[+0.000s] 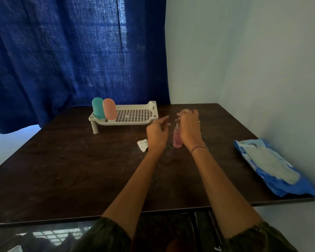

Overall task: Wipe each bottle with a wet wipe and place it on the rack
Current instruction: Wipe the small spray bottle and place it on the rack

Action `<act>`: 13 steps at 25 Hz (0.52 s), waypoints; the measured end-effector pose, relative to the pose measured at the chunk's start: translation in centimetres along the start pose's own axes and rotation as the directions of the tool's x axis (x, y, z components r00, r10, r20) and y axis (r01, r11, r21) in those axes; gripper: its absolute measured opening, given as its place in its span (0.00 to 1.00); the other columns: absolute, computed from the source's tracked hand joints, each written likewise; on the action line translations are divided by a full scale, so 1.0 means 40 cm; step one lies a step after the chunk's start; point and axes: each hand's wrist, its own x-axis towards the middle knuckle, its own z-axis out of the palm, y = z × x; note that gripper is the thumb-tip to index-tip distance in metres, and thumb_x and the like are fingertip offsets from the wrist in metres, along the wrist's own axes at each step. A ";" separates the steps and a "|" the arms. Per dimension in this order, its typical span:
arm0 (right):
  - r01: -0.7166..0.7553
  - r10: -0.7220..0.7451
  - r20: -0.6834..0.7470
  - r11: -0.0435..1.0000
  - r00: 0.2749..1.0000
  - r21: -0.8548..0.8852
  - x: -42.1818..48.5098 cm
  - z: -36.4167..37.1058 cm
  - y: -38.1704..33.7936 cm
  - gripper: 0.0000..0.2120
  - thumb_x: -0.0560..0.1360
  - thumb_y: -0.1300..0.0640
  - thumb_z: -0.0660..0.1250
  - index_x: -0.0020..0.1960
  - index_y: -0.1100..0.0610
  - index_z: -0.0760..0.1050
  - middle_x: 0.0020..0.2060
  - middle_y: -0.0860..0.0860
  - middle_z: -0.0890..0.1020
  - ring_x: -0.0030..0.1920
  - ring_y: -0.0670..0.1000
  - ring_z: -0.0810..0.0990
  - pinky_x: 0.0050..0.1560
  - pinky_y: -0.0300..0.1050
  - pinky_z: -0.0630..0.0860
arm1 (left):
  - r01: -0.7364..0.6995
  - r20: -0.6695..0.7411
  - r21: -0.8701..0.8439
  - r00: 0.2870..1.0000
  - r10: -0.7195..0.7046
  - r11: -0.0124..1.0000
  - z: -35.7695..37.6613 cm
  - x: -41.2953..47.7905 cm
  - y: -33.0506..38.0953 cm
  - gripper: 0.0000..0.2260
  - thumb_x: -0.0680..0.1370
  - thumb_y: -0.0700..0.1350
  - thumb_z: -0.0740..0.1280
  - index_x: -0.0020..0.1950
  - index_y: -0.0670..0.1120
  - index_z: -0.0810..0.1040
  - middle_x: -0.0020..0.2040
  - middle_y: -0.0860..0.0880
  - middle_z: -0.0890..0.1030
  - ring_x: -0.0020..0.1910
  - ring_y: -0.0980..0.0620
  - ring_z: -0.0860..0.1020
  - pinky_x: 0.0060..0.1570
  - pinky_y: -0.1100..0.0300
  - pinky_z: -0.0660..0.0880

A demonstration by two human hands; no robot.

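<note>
Head view: a small pink bottle [177, 138] stands upright on the dark table [62, 170], between 2 bare hands. Right hand [188, 126] curls loosely beside its cap; whether it grips is unclear. Left hand [157, 132] hovers nearby with fingers spread, holding nothing. Behind, 2 bottles, teal [98, 107] and salmon [109, 109], already sit on the white rack [135, 115], so 1 appears left. A used wipe [142, 144] lies nearby, the wipe pack [273, 166] at right. Blue curtain [71, 51], pale wall [244, 51].
</note>
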 end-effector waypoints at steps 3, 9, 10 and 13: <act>-0.156 0.139 0.132 0.979 0.982 0.134 0.026 0.007 0.008 0.19 0.72 0.61 0.68 0.63 0.59 0.73 0.62 0.56 0.72 0.59 0.49 0.70 0.61 0.40 0.66 | 0.032 0.103 0.056 0.994 -0.037 0.998 0.016 0.008 0.009 0.17 0.77 0.39 0.66 0.66 0.44 0.75 0.59 0.45 0.79 0.49 0.57 0.76 0.51 0.70 0.69; 0.036 -0.010 -0.104 0.968 0.994 0.248 0.005 0.024 -0.005 0.11 0.76 0.66 0.60 0.53 0.62 0.79 0.51 0.59 0.80 0.53 0.56 0.77 0.52 0.44 0.70 | 0.044 0.162 0.024 0.986 -0.048 0.999 0.014 0.018 0.008 0.14 0.77 0.38 0.66 0.63 0.42 0.77 0.57 0.45 0.81 0.56 0.52 0.78 0.60 0.60 0.72; 0.042 -0.019 -0.100 0.972 0.995 0.232 0.016 0.035 -0.010 0.10 0.76 0.64 0.62 0.54 0.60 0.79 0.51 0.57 0.80 0.52 0.55 0.77 0.53 0.43 0.71 | 0.040 0.155 0.026 0.987 -0.043 0.999 0.009 0.021 0.003 0.13 0.77 0.38 0.66 0.62 0.42 0.77 0.56 0.45 0.81 0.56 0.52 0.79 0.60 0.60 0.73; 0.031 -0.017 -0.075 0.982 0.997 0.188 0.036 0.057 -0.033 0.11 0.76 0.60 0.65 0.58 0.54 0.78 0.53 0.53 0.80 0.53 0.51 0.78 0.57 0.48 0.75 | 0.039 0.093 0.004 0.995 -0.039 0.999 -0.014 0.032 -0.013 0.12 0.76 0.38 0.67 0.60 0.43 0.79 0.55 0.46 0.82 0.54 0.55 0.79 0.58 0.61 0.73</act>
